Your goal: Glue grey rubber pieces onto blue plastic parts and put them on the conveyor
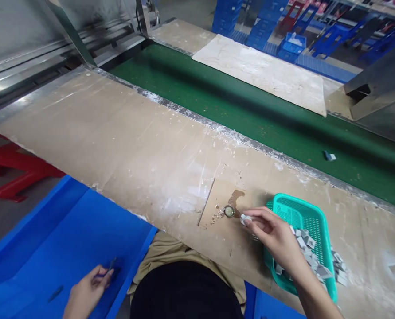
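Note:
My right hand is closed in a pinch on a small white-grey block. It hovers beside a small round dish, which looks like a bottle cap with liquid in it. The dish sits on a piece of cardboard with wet spots and a brown stain. Beneath my right forearm, a green plastic basket contains several similar blocks. At the lower left, my left hand pinches a small dark piece over a blue bin.
Another dark piece lies in the blue bin. Loose blocks rest right of the basket. Beyond the tan worktable runs a green conveyor belt, carrying a small dark-and-white piece. A red stool stands at left.

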`<action>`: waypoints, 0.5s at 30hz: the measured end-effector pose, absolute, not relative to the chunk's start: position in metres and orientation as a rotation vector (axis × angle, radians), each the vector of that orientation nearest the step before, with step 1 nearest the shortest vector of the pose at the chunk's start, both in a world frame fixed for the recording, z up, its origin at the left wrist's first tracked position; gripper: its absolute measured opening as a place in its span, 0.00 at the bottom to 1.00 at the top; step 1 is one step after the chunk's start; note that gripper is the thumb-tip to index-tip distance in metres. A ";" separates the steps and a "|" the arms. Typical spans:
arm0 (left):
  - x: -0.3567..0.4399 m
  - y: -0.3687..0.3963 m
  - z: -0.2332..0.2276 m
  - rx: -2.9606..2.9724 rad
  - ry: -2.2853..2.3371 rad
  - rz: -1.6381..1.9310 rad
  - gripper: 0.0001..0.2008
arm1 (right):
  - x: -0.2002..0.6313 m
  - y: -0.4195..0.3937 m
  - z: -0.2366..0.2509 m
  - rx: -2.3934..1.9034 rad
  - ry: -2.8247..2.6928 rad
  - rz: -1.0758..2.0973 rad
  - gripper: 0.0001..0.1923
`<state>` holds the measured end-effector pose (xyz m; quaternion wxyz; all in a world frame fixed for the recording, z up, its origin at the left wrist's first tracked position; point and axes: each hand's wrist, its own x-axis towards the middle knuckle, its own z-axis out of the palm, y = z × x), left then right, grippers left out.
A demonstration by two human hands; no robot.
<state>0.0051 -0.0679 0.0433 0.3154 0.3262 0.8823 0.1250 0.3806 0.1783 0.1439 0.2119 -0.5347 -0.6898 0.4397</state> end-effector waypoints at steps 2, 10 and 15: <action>0.004 -0.059 0.049 1.008 2.226 0.418 0.12 | 0.376 0.181 0.140 -1.442 -2.124 1.000 0.12; 0.027 -0.003 0.097 1.453 1.946 0.750 0.10 | 0.363 0.181 0.122 -1.319 -2.383 0.661 0.12; 0.046 0.030 0.121 1.239 1.508 0.892 0.08 | 0.358 0.181 0.114 -1.220 -2.457 0.655 0.09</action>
